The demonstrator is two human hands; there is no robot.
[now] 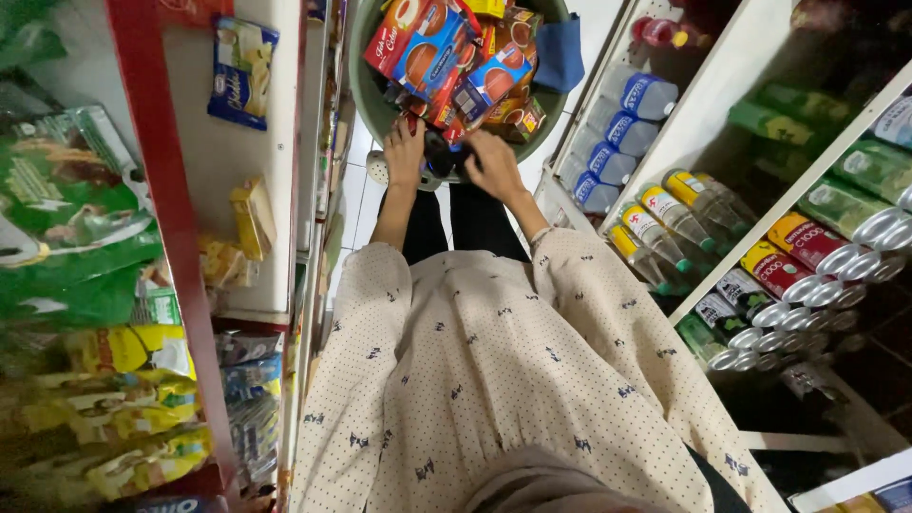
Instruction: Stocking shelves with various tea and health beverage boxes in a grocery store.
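Note:
A grey-green round basket [364, 90] stands on the floor in front of me, heaped with red and blue snack packets [427, 43]. My left hand [405, 152] rests at its near rim, fingers down among the packets. My right hand [494, 163] is beside it at the rim, closed around a small dark item with a blue edge [446, 152]; what that item is cannot be told. Both forearms reach forward out of cream dotted sleeves [494, 361].
A red-framed shelf [166, 190] on the left holds hanging snack bags and yellow packets. On the right, a white shelf unit [760, 218] carries water bottles, drink bottles and cans. White floor tiles [356, 195] form a narrow aisle between the shelves.

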